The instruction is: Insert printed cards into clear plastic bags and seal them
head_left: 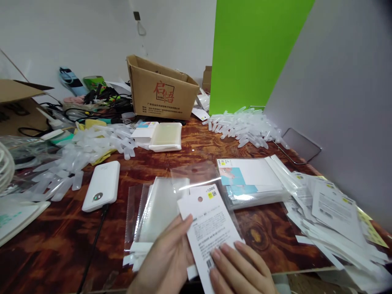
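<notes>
Both my hands hold a white printed packaging card (208, 226) with a round hang hole and a barcode, low in the middle of the view. My left hand (167, 261) grips its left edge, thumb on top. My right hand (237, 267) rests its fingers on the card's lower right, near the barcode. Just left of the card lies a stack of clear plastic sleeves (153, 212) on the wooden table (266, 232).
A white power bank (102, 185) with a black cable lies at left. Piles of small clear plastic pieces (248, 126) sit at back right and at left. A cardboard box (161, 90), a pile of packaged cards (251, 181), loose printed cards (333, 216), and a green board (254, 53) surround the spot.
</notes>
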Tool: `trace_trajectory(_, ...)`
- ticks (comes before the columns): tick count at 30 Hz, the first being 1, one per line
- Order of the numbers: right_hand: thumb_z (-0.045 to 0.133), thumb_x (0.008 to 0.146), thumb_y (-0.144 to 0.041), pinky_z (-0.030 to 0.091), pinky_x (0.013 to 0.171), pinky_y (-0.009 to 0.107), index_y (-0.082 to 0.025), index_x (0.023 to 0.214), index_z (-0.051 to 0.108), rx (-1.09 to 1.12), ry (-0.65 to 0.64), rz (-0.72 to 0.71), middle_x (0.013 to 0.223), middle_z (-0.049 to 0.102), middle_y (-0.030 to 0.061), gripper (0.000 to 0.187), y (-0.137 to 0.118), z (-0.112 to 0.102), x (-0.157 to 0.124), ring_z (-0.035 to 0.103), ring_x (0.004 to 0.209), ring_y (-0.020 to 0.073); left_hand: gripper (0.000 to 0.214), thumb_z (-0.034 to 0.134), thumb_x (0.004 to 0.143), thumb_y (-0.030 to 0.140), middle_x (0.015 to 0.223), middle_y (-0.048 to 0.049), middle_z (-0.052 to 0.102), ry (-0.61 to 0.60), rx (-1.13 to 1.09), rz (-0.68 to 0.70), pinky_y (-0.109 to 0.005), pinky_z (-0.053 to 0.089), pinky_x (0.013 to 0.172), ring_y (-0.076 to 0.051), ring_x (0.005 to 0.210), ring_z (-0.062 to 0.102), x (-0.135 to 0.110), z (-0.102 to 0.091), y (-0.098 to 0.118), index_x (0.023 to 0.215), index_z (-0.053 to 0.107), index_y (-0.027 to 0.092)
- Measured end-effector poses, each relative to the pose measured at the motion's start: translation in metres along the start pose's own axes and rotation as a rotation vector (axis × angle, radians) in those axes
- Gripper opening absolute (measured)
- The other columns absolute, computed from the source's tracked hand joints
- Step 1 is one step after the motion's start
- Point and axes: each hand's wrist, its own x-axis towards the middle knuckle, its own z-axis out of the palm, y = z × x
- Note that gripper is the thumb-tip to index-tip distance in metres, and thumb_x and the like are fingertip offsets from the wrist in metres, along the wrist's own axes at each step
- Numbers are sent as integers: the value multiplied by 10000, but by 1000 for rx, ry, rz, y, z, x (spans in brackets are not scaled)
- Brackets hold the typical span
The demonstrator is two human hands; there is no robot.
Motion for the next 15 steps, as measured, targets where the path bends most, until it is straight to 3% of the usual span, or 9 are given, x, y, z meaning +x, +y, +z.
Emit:
trace_trajectory(2, 475, 985, -212, 416, 1087, 315, -236, 894, 727, 39, 91, 152, 1056, 735, 2, 269, 0, 7, -7, 630, 1107, 143, 449, 571, 915, 263, 1229, -108, 706, -42, 16, -43, -447, 360, 1110, -280, 1228, 587, -2, -4, -14, 1360, 548, 206)
trace_trajectory(5, 570, 930, -388, 489, 1013, 377, -281, 957, 721, 195, 14, 336, 1364, 546, 62, 187, 2, 5, -10, 507, 1279, 229, 368, 583, 915, 285, 1204, -84, 720, -56, 16, -21, -387, 402, 1081, -253, 1195, 611, -8, -11, -25, 1276, 635, 234)
trace_trajectory(8, 623, 875, -482, 499, 1025, 421, -273, 1091, 658, 283, -88, 506, 1455, 447, 87, 302, 4, -5, -4, 465, 1330, 264, 316, 594, 909, 289, 1189, -57, 727, -73, 55, -33, -327, 461, 1014, -229, 1161, 634, -13, -13, -26, 1212, 684, 268)
trace_trajectory(10, 636, 858, -505, 495, 1032, 370, -232, 1201, 590, 309, -102, 608, 1463, 447, 120, 440, 5, -11, 0, 469, 1340, 255, 302, 585, 914, 278, 1181, -46, 730, -86, 118, -65, -303, 511, 928, -223, 1127, 654, -14, -12, -26, 1196, 690, 296)
trace_trajectory(13, 638, 869, -477, 485, 1011, 237, -226, 1243, 555, 366, -118, 584, 1374, 559, 96, 459, 3, -18, 1, 568, 1248, 178, 306, 544, 934, 263, 1146, -49, 744, -151, 154, -96, -322, 517, 916, -222, 1074, 682, -12, -11, -26, 1200, 681, 325)
trace_trajectory(15, 648, 869, -455, 467, 1025, 222, -239, 1264, 550, 365, -88, 549, 1361, 574, 69, 461, 1, -21, -4, 573, 1239, 161, 320, 511, 947, 249, 1144, -56, 745, -223, 138, -105, -352, 491, 967, -226, 1073, 684, -10, -10, -26, 1211, 671, 332)
